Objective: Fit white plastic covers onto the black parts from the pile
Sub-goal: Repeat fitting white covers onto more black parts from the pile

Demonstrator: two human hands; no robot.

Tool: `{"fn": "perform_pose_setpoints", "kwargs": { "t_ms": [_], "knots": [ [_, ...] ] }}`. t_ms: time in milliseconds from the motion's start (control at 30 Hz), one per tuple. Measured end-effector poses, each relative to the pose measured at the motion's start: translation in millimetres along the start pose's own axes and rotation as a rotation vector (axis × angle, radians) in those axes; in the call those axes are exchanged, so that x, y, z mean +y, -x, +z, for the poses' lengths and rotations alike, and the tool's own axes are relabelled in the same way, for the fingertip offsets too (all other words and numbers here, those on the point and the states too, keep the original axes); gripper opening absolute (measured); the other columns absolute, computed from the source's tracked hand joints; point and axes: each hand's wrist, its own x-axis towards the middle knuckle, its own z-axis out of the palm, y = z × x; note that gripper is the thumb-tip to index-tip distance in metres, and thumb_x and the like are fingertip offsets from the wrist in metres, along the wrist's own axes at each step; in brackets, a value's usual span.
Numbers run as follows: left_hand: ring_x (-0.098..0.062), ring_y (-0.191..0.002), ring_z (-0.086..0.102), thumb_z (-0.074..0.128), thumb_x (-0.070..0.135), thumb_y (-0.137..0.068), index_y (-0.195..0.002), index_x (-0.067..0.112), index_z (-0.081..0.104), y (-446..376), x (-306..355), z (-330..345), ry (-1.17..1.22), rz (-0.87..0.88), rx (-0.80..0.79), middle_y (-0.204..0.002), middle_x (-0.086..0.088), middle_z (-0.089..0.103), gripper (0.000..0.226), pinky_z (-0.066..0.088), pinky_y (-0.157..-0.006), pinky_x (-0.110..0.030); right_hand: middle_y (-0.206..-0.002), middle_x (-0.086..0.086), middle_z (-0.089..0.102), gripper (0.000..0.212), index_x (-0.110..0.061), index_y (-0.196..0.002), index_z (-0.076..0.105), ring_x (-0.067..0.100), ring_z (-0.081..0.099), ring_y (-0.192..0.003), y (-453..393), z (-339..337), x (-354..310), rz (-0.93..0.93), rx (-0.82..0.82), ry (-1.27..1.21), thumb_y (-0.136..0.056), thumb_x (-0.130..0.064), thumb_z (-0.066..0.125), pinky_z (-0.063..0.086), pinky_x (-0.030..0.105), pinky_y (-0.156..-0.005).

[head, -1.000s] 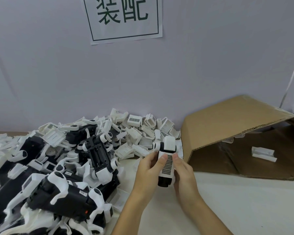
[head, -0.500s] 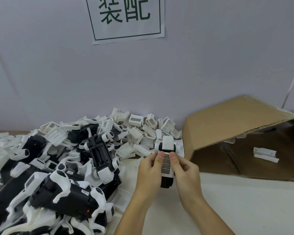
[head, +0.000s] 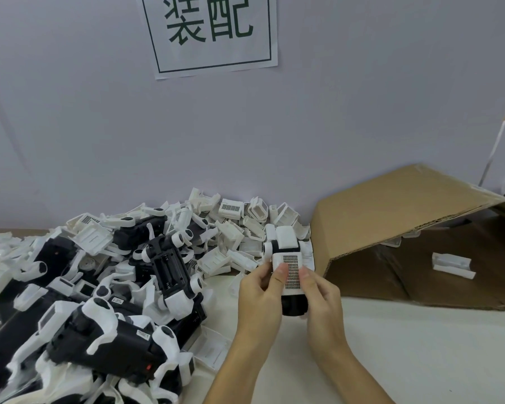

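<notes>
I hold one black part [head: 293, 305] upright in front of me, above the white table. A white cover [head: 291, 265] with a dark grille patch lies on its face. My left hand [head: 260, 295] grips the part from the left, thumb on the cover. From the right, my right hand [head: 321, 298] grips it, thumb also pressing the cover. A big pile of black parts [head: 99, 322] with white pieces fills the left. Loose white covers [head: 239, 228] are heaped behind it against the wall.
A cardboard box [head: 391, 211] lies on its side at the right, its opening toward me, with a white piece [head: 452, 265] inside. A paper sign [head: 213, 33] hangs on the grey wall. Bare white table [head: 420, 360] extends at the lower right.
Both thumbs have come together on the white cover's grille face. The part sits a little lower in my hands, with its black end showing below my fingers.
</notes>
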Motion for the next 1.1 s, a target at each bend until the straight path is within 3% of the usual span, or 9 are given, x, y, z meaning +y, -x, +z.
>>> {"fn": "perform_pose_setpoints", "kwargs": {
  "t_ms": [167,300,400,533,700,800,900,1000,1100],
  "knots": [
    [-0.015,-0.094,0.074,0.052,0.010,-0.101,-0.109,0.010,0.073,-0.3,1.9,-5.0,0.043,-0.070,-0.093,-0.098,-0.005,0.078,0.022,0.056,-0.073,-0.020,-0.093,0.005,0.076,0.030,-0.021,-0.098,0.077,0.024,0.072,-0.091,1.1,-0.8,4.4,-0.045,0.020,0.098,-0.102,-0.028,0.048,0.060,0.048,-0.080],
    [-0.010,-0.090,0.074,0.053,0.000,-0.100,-0.104,0.020,0.071,2.1,0.9,-2.2,-0.093,-0.023,-0.051,-0.093,0.005,0.078,0.027,0.057,-0.075,-0.020,-0.086,-0.004,0.076,0.030,-0.015,-0.096,0.076,0.010,0.071,-0.084,1.5,-2.3,5.3,-0.102,0.062,0.213,-0.104,-0.010,0.047,0.055,0.020,-0.069],
    [-0.013,-0.090,0.075,0.055,0.000,-0.099,-0.104,0.020,0.071,3.4,0.8,-0.7,-0.098,-0.029,-0.035,-0.092,0.003,0.079,0.027,0.059,-0.078,-0.025,-0.080,-0.009,0.075,0.028,-0.009,-0.094,0.076,0.003,0.069,-0.074,1.8,-1.1,6.2,-0.156,0.104,0.249,-0.102,-0.004,0.049,0.049,0.010,-0.062],
    [-0.018,-0.089,0.076,0.060,0.003,-0.096,-0.111,0.013,0.072,1.2,1.3,-2.1,0.002,-0.026,-0.063,-0.095,-0.005,0.078,0.021,0.058,-0.069,-0.022,-0.086,-0.011,0.075,0.025,-0.019,-0.099,0.074,0.005,0.070,-0.081,4.0,1.9,11.0,-0.167,0.153,0.258,-0.103,-0.021,0.050,0.051,0.012,-0.066],
    [-0.019,-0.096,0.074,0.063,0.025,-0.093,-0.107,0.010,0.075,-4.5,2.8,-3.4,0.302,-0.103,0.042,-0.105,-0.010,0.077,0.024,0.057,-0.070,-0.020,-0.129,-0.027,0.054,0.050,-0.034,-0.138,0.049,0.003,0.053,-0.124,5.5,0.7,21.0,-0.223,-0.012,0.518,-0.090,-0.042,0.059,0.043,0.017,-0.099],
    [-0.020,-0.098,0.074,0.049,0.033,-0.100,-0.100,0.013,0.080,-8.0,5.2,-6.4,0.431,-0.197,-0.006,-0.106,-0.011,0.076,0.037,0.059,-0.071,-0.025,-0.123,-0.034,0.054,0.053,-0.043,-0.134,0.045,-0.001,0.055,-0.118,3.9,2.3,22.5,-0.176,-0.016,0.461,-0.086,-0.039,0.070,0.047,0.015,-0.090],
    [-0.022,-0.089,0.075,0.051,0.019,-0.101,-0.102,0.002,0.074,-12.0,2.6,-12.9,0.270,-0.209,0.164,-0.094,-0.012,0.078,0.029,0.056,-0.075,-0.030,-0.105,-0.020,0.069,0.032,-0.031,-0.115,0.060,0.002,0.065,-0.097,-2.8,-2.4,18.4,-0.108,0.170,0.246,-0.087,-0.029,0.076,0.051,0.017,-0.075],
    [-0.026,-0.072,0.073,0.054,0.015,-0.099,-0.084,0.003,0.070,-13.1,2.2,-23.8,0.071,-0.126,0.347,-0.076,-0.009,0.075,0.025,0.055,-0.065,-0.029,-0.081,0.003,0.067,0.022,-0.019,-0.100,0.069,0.008,0.057,-0.068,-12.0,-15.5,10.6,-0.014,0.310,0.066,-0.090,-0.038,0.064,0.044,0.028,-0.063],
    [-0.019,-0.086,0.067,0.059,0.019,-0.097,-0.092,0.019,0.067,-12.9,4.5,-28.4,-0.005,-0.055,0.390,-0.092,-0.002,0.070,0.010,0.054,-0.076,-0.033,-0.075,0.022,0.056,0.033,-0.014,-0.078,0.071,0.019,0.048,-0.063,-17.5,-29.5,4.0,0.131,0.331,-0.096,-0.101,-0.030,0.054,0.036,0.026,-0.055]
  ]
}}
